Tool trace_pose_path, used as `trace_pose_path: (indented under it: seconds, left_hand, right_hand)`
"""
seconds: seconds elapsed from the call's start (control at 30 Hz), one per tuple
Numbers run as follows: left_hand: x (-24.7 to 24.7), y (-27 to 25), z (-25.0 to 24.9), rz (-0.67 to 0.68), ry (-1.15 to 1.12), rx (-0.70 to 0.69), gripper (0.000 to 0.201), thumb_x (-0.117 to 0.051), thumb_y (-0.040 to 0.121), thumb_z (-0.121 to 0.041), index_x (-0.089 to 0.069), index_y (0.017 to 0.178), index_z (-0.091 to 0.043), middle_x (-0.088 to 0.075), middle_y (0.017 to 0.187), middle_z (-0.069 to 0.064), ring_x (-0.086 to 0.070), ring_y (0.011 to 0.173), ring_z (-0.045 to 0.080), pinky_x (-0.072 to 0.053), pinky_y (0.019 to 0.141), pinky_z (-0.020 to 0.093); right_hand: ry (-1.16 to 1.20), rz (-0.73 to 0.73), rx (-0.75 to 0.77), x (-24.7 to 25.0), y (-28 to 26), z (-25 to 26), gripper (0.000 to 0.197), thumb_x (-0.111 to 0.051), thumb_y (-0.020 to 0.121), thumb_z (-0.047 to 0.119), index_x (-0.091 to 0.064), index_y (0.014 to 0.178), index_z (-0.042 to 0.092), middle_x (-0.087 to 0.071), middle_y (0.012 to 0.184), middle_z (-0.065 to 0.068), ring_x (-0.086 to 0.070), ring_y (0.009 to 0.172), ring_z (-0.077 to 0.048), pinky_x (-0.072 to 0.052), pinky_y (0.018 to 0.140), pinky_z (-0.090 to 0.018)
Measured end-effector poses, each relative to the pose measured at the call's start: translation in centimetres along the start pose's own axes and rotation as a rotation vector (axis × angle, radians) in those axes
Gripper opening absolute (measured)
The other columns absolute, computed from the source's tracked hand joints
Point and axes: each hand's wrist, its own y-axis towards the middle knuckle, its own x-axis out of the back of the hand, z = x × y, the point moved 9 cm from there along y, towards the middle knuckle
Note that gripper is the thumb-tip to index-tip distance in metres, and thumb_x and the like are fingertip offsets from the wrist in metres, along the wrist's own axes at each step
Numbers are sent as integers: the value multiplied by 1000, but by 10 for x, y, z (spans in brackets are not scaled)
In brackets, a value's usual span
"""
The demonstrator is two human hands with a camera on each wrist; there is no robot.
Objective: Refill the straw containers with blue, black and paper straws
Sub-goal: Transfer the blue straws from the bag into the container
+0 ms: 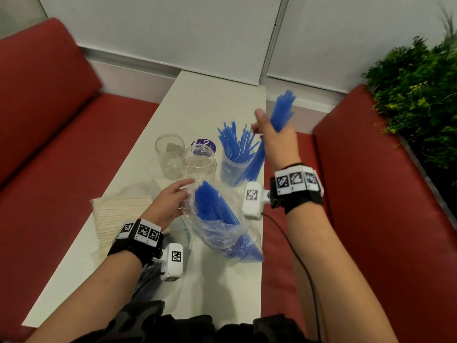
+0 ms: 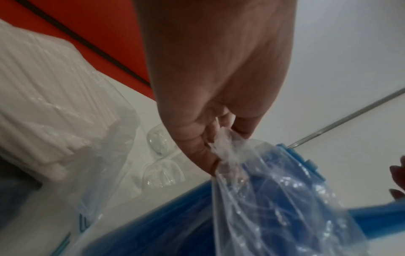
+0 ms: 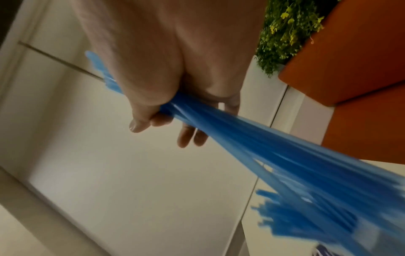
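A narrow white table (image 1: 193, 105) runs up the middle of the head view between red benches (image 1: 49, 134), with a leafy plant (image 1: 415, 95) at the upper right. On it, left of centre, lies a pack of white paper straws (image 1: 118, 216), and above that stand two clear jars (image 1: 170, 154) with nothing visible inside, the nearer one beside a purple lid (image 1: 206, 144). Right of the jars stands a clear cup (image 1: 235, 167) with blue straws fanning out of its top. Just below the cup a crumpled clear bag (image 1: 222, 224) holds more blue straws, their ends pointing toward the jars. The left hand (image 1: 168, 201) pinches the rim of the bag between thumb and fingers, at the bag's left edge. The right hand (image 1: 274, 142) is clenched around a bunch of blue straws (image 1: 282, 112), held tilted just above and right of the cup; the bunch's lower ends hang beside the cup, blurred.
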Motion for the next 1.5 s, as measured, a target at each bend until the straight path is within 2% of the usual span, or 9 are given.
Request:
trace_pose_path:
  seconds: [0.13,0.37,0.63,0.87,1.0,1.1,1.23,1.37,1.5]
  left_hand:
    - [3,6,11,6,70,71,46,-63,99,-35,-57,136,-9,-69,124,10,-67,111,39,-52,101,54]
    - [2,13,22,-23,106,197,33,-58,102,-33,-65,119,-6,-76,106,14,-72,101,38,-58,88,55]
    - [-9,16,19,62,48,229,39,-47,107,-33,-64,117,1,-76,105,17,-70,103,44,-53,96,61]
    - [2,27,28,-106,78,296,57,-39,107,-48,-65,109,3,-72,100,18,-66,97,37,-48,102,55]
    - [3,33,31,-111,52,307,60,-40,105,-51,-67,102,3,-61,86,18,-58,83,31,-51,84,43]
    - [0,36,33,-75,39,285,53,-42,107,-44,-69,114,1,-64,99,22,-57,90,33,-51,91,48]
    - [12,41,22,-210,147,106,21,-52,104,-25,-65,118,-15,-57,56,0,-44,42,12,-35,43,21]
    - [14,41,16,-218,203,38,18,-57,101,-18,-75,102,-17,-62,75,7,-39,40,8,-30,37,19]
    - [13,34,12,-221,200,62,28,-58,101,-38,-76,107,-18,-69,69,1,-59,55,12,-48,54,24]
  right_hand:
    - [84,-67,29,20,27,14,28,-63,96,47,-66,86,20,-74,94,2,-69,91,-14,-54,83,-31]
    - [182,-149,149,11,43,19,24,-67,94,38,-58,75,26,-70,75,-1,-69,79,-17,-53,86,-46]
    - [108,-93,43,-16,58,-35,27,-70,93,34,-61,79,13,-71,79,-3,-67,77,-13,-50,78,-30]
    - [41,0,-101,-42,67,-78,33,-74,90,24,-66,92,-8,-70,86,-17,-62,78,-15,-51,76,-28]
    - [-21,59,-192,-52,68,-103,20,-76,89,19,-69,90,0,-70,83,-6,-65,80,-17,-54,83,-36]
    - [-8,63,-138,-52,73,-94,20,-78,85,11,-70,103,4,-72,97,-4,-67,93,-17,-56,89,-33]
    - [-37,-48,87,-40,81,-59,38,-76,85,8,-60,116,25,-68,106,-3,-62,97,-9,-51,85,-20]
    - [-179,-64,302,-42,74,-42,35,-62,95,8,-62,127,20,-66,122,1,-58,116,-6,-41,99,-9]
    - [-587,173,230,-75,73,-83,43,-42,108,29,-44,150,18,-34,161,-7,-17,153,-28,-16,125,-46]
